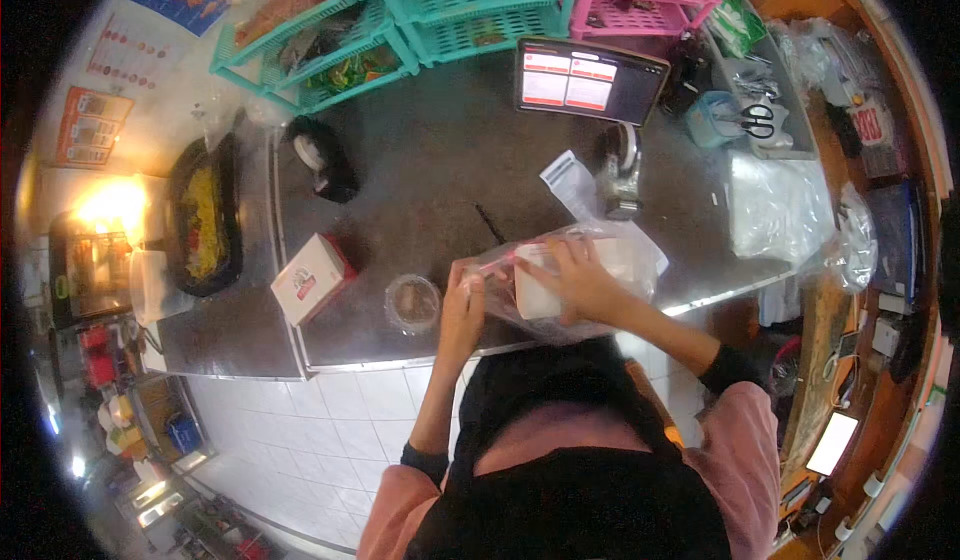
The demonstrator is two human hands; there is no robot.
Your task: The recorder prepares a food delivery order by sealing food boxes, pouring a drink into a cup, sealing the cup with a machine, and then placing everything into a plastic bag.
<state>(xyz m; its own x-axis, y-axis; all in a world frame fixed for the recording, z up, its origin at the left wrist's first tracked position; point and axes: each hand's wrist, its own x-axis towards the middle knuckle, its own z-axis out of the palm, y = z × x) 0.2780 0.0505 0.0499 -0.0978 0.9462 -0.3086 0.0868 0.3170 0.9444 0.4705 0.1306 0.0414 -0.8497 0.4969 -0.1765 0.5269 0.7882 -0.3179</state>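
A white box lies within a clear plastic bag at the counter's front edge. My right hand spreads over the box and holds it, fingers on its upper face. At the bag's left end, my left hand pinches the plastic beside a thin pink strip; whether the strip belongs to the bag I cannot tell. Left of that hand stands a small round clear tub with brown contents. Farther left is a white and red printed carton.
A black pen and a printed paper slip lie beyond the bag. Tape dispensers, a lit tablet and teal basket racks stand behind. Scissors sit in a blue cup; plastic bags lie right.
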